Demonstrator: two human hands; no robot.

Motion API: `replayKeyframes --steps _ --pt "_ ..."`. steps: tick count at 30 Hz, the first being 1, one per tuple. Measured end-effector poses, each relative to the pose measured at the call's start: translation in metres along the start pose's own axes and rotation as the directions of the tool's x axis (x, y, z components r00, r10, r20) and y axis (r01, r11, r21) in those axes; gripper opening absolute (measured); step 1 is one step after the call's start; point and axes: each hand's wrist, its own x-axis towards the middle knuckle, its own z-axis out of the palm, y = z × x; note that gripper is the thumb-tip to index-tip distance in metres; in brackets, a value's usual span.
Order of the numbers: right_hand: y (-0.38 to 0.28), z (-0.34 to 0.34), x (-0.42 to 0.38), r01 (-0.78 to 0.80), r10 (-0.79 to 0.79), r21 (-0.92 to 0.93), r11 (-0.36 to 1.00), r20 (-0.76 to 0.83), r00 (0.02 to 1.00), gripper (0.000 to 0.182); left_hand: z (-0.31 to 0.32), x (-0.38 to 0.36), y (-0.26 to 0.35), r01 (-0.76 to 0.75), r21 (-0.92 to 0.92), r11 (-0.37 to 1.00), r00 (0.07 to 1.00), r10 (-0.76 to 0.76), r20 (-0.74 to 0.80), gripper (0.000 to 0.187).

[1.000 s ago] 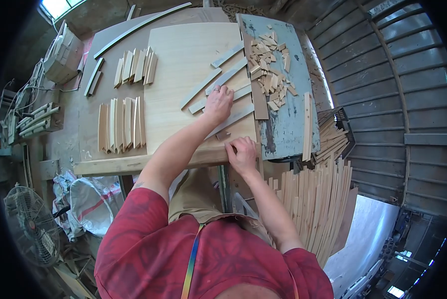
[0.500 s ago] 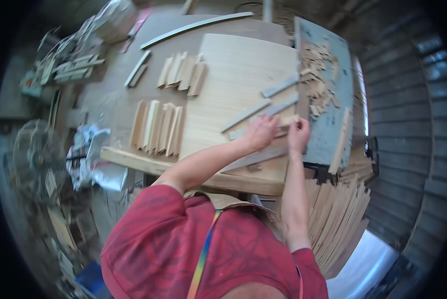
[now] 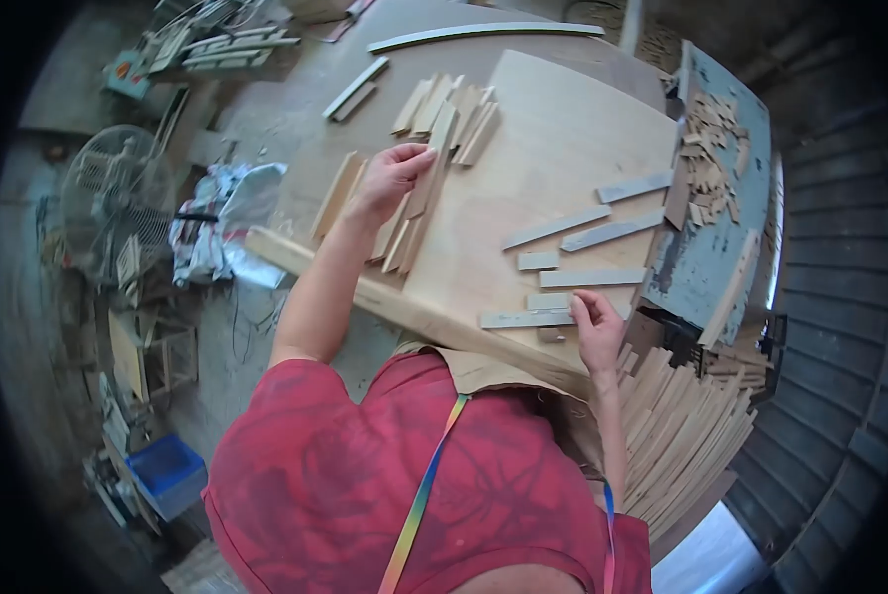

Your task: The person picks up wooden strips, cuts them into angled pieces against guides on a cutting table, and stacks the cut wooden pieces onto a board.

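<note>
My left hand pinches a wooden strip between thumb and fingers, over the left part of the worktable. Beneath and beside that strip stand rows of similar strips, one back group and one front group partly hidden by my arm. At the table's front right, my right hand has its thumb and finger closed at the end of a short wooden block. Just under this block lies a longer greyish strip. Several more grey-faced strips lie loose on the pale board.
A blue-grey surface at the right carries a pile of small wood offcuts. Below it stands a stack of long wooden strips. A long thin strip lies at the back. A fan stands left of the table.
My hands were together over the strips on the right. My left hand has moved left with a strip, and my right hand has moved toward the front edge. The view has shifted.
</note>
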Motion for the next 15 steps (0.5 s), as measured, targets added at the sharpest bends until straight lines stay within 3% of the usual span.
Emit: replayKeyframes --steps 4,6,7,9,12,14,15 --pt "0.022 -0.010 -0.012 0.010 -0.011 -0.069 0.998 -0.014 1.000 0.019 -0.075 -0.019 -0.014 0.037 0.004 0.999 0.986 -0.036 -0.160 0.024" --pt "0.020 -0.012 -0.014 0.017 -0.021 -0.190 0.982 -0.017 1.000 0.019 -0.096 -0.009 -0.005 -0.051 0.279 0.959 0.939 0.141 -0.313 0.027" --pt "0.020 -0.013 -0.019 0.010 -0.017 -0.250 0.968 -0.025 1.000 0.019 -0.107 -0.002 0.000 -0.057 0.280 0.958 0.945 0.142 -0.296 0.027" --pt "0.018 -0.013 -0.034 -0.011 -0.003 -0.262 0.965 -0.054 0.999 0.019 -0.132 0.000 0.008 -0.057 0.505 0.861 0.884 0.279 -0.375 0.029" --pt "0.012 -0.008 -0.047 -0.009 -0.031 -0.289 0.957 -0.134 0.990 0.018 -0.157 -0.015 0.006 0.069 0.689 0.721 0.902 0.251 -0.352 0.030" --pt "0.010 -0.018 -0.052 0.043 -0.135 -0.314 0.948 -0.278 0.951 0.015 -0.161 -0.029 -0.017 0.069 0.752 0.656 0.913 0.263 -0.313 0.028" --pt "0.015 -0.028 -0.048 0.080 -0.202 -0.334 0.939 -0.349 0.915 0.013 -0.158 -0.030 -0.030 0.090 0.675 0.733 0.914 0.209 -0.349 0.029"
